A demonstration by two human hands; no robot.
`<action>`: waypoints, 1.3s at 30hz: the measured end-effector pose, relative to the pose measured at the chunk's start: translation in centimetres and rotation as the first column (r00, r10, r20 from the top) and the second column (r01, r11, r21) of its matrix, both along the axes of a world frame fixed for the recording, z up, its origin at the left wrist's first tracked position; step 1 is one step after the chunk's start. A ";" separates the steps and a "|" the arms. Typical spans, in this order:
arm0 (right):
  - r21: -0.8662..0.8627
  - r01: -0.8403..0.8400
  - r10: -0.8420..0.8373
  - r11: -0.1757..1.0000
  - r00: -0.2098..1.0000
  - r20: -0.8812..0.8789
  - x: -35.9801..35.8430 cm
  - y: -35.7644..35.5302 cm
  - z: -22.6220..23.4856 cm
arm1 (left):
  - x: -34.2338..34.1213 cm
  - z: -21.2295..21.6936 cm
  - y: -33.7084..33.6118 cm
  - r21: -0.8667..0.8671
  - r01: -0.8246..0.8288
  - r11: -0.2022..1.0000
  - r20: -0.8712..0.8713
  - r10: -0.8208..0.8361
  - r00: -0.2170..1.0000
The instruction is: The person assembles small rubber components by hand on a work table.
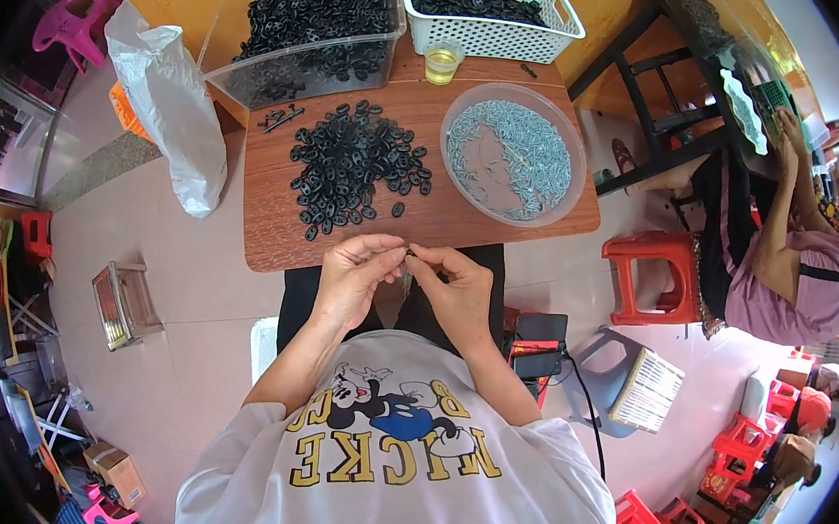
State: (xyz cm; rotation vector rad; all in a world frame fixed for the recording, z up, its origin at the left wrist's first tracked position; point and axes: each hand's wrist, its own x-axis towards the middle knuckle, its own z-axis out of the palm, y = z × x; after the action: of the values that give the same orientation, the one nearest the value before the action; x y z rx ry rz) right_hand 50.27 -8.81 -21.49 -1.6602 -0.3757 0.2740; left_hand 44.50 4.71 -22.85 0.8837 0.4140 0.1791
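Observation:
Just off the near edge of the brown wooden table (274, 226), my left hand (351, 274) and my right hand (458, 293) meet fingertip to fingertip. Both pinch at a small item, mostly covered by the fingers and too small to name. Beyond my left hand lies a heap of small black oval pieces with holes (348, 173). A round translucent tub (578, 181) stands beyond my right hand, with many silvery screws (479, 134) inside. Several thin dark pieces (281, 118) rest left of the heap.
At the table's far side stand a clear bin (350, 81) of black pieces, a white basket (496, 43) and a cup of yellow liquid (441, 65). A white sack (170, 114) is left. To the right are a red stool (647, 280) and another person (793, 272) working.

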 end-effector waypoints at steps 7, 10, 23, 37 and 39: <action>-0.094 0.013 -0.006 0.995 0.997 0.072 -0.4 0.1 0.5 | -0.6 -0.7 -0.1 -0.030 -0.037 0.999 -0.029 0.036 0.999; -0.075 0.020 -0.015 0.997 0.998 0.063 -0.7 0.0 0.0 | -0.7 -0.7 0.1 -0.052 -0.035 0.998 -0.054 0.032 0.998; 0.046 -0.072 0.081 0.996 0.963 -0.256 -1.0 -0.8 -2.5 | -1.3 -1.8 1.2 -0.093 0.126 0.988 -0.162 -0.140 0.977; 0.131 0.020 0.011 0.991 0.972 -0.235 -0.4 -2.3 -1.3 | 0.1 -2.0 1.3 0.134 0.050 0.990 -0.145 -0.031 0.989; 0.154 0.026 0.009 0.988 0.975 -0.222 -0.1 -2.7 -1.4 | 1.2 -1.9 1.4 0.339 0.031 0.940 -0.136 0.017 0.991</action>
State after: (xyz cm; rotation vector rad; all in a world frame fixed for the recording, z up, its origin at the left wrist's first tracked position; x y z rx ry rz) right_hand 50.13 -11.52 -22.92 -1.4594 -0.2154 0.4098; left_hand 45.66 6.08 -24.74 1.2434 0.5167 0.1873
